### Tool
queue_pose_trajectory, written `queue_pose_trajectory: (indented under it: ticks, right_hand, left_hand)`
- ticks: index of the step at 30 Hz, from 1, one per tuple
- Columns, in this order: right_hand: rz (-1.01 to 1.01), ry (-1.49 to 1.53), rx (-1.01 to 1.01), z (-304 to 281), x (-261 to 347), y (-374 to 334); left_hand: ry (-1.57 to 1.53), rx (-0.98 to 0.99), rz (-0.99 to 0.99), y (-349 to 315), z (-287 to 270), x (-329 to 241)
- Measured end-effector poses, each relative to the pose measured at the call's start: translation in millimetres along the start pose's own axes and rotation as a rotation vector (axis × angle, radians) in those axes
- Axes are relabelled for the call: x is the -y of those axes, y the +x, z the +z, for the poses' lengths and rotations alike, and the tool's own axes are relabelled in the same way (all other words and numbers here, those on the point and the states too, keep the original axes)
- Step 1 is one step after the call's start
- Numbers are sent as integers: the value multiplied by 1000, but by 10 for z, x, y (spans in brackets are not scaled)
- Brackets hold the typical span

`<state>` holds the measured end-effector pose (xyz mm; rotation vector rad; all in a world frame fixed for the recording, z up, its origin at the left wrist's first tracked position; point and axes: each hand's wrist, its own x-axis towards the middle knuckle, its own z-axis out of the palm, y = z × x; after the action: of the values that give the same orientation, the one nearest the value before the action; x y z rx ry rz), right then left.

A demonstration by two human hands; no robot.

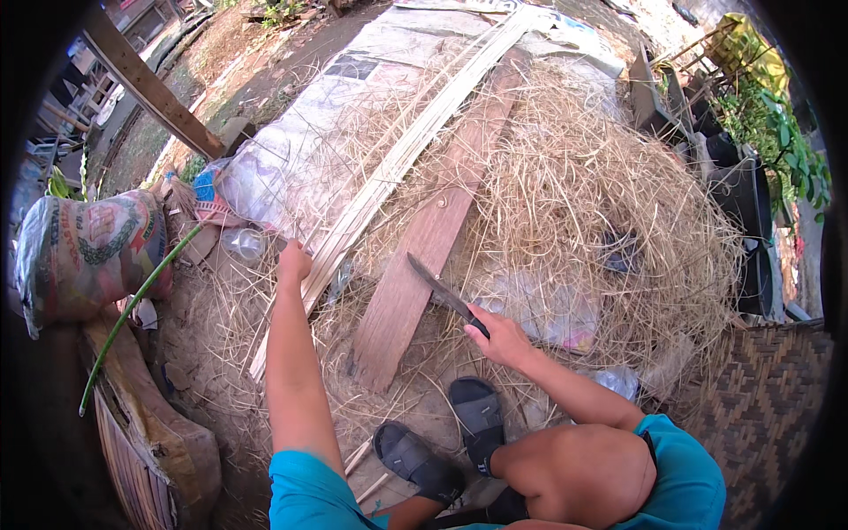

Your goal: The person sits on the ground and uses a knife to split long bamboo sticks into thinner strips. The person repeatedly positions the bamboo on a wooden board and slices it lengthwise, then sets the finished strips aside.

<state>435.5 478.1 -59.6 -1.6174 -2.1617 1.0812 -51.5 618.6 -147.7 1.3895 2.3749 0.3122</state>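
My right hand [500,337] is closed round the dark handle of a knife [442,291]. Its blade points up and left, over a long, weathered wooden plank [412,284] lying on the ground. My left arm reaches forward, and the left hand [294,262] is closed at the left edge of a bundle of long, pale split strips [389,179], which look like bamboo. What its fingers grip, if anything, is too small to tell. The strips run from near my feet to the far end of a pale sheet [284,168], left of the plank.
Dry, curled shavings [609,168] heap up right of the plank. A stuffed printed sack [97,252], a thin green stalk [132,305] and a carved log [168,433] stand at the left. A woven mat [760,406] lies at lower right. My sandaled feet [477,411] are near the plank's end.
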Motion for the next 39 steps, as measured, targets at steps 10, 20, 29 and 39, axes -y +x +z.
queue_pose_trajectory:
  ticks: [10,20,29,39]
  right_hand:
    - [-28,226,221,-140,573,-1048]
    - [496,1262,940,1847,1039,-1957]
    - [318,662,516,1386,1260,-530]
    - [278,514,592,1539,1161,-875]
  left_hand:
    - [-216,-387,285,-1248,-2410,-817]
    - [-295,515,22,-2352,39,-1010]
    - [-463,134,-4,-1897,654,-996]
    - [-461,13,45,-1981,790,-980]
